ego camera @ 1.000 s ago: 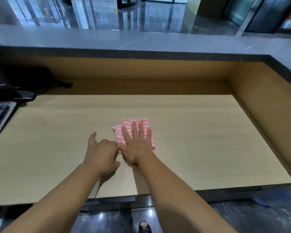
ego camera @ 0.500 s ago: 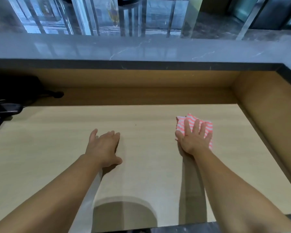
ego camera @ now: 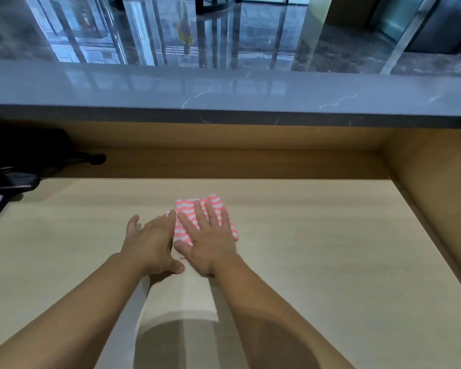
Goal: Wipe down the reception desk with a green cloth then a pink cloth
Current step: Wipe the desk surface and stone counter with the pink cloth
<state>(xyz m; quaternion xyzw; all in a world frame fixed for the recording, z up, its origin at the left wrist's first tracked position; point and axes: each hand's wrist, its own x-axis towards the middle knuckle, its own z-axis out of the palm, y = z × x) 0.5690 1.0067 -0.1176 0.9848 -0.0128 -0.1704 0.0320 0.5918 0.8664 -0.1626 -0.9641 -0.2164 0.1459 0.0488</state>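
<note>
Right hand (ego camera: pixel 209 237): palm down, fingers straight and slightly spread, lying flat on the pink cloth (ego camera: pixel 216 204). It curls around nothing.

Left hand (ego camera: pixel 152 242): palm down on the table (ego camera: pixel 330 262), fingers straight and together, thumb out to the side. It holds nothing. Its fingertips lie against the left edge of the pink cloth, and its thumb side sits just beside the right hand's thumb.

Pink cloth: folded into a rough square, pink with white wavy stripes. It lies flat on the table near the middle of the surface, somewhat toward the back. The right hand covers most of it; the far edge and the right edge show.

Table: light wood-grain top. Both forearms reach over it from the near edge and cast shadows on it.

Surroundings: a darker wood back panel (ego camera: pixel 224 162) and a side wall (ego camera: pixel 431 198) close the table at the rear and right. A grey veined stone ledge (ego camera: pixel 224 86) runs above the back panel. Black equipment (ego camera: pixel 24 147) stands at the far left, well apart from the hands.
</note>
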